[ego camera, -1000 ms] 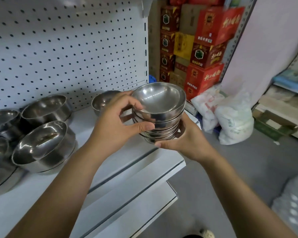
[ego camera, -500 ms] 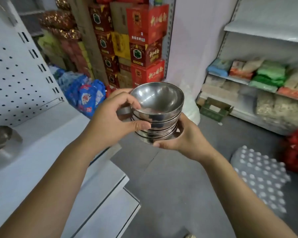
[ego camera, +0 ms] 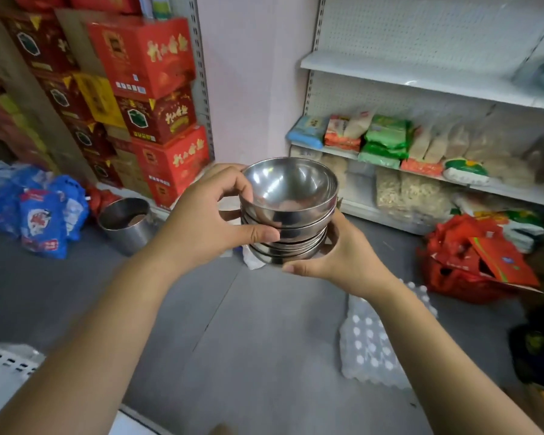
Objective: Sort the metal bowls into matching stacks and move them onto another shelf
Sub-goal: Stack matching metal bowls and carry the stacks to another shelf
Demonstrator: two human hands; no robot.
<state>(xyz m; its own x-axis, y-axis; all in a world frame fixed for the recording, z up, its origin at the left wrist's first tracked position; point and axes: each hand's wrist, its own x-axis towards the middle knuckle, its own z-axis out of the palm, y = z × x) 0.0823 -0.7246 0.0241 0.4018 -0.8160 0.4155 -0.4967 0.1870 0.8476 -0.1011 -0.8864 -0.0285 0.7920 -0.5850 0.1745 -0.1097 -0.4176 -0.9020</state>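
Since the earlier frames the view had swung away from the pegboard shelf where the loose bowls lay; that shelf had left the view apart from a white corner at the lower left, and a second shelving unit had come into sight on the right. The bowl stack kept its place in the middle of the head view, gripped as before.

Head view: the stack of metal bowls (ego camera: 288, 211) was carried in the air above the grey floor (ego camera: 248, 340), nested and upright, with the top bowl's hollow facing up. The left hand (ego camera: 201, 221) was clamped on the stack's left side, thumb pressed across the front wall and fingers curled over the rim. The right hand (ego camera: 339, 255) cupped the stack from below and to the right, thumb against the lowest bowl.

All positions below are given relative to the stack. Left of it, on the floor, stood a steel pot (ego camera: 128, 224). Farther left lay blue bags (ego camera: 44, 215). Behind and to the left rose stacked red cartons (ego camera: 151, 89). Behind and to the right stood the white shelf unit (ego camera: 421, 80), its upper board bare and its lower board filled with packaged goods (ego camera: 387, 141). To the right lay red bags (ego camera: 471, 262). Below and right of the stack lay a wrapped pack of bottles (ego camera: 374, 350).
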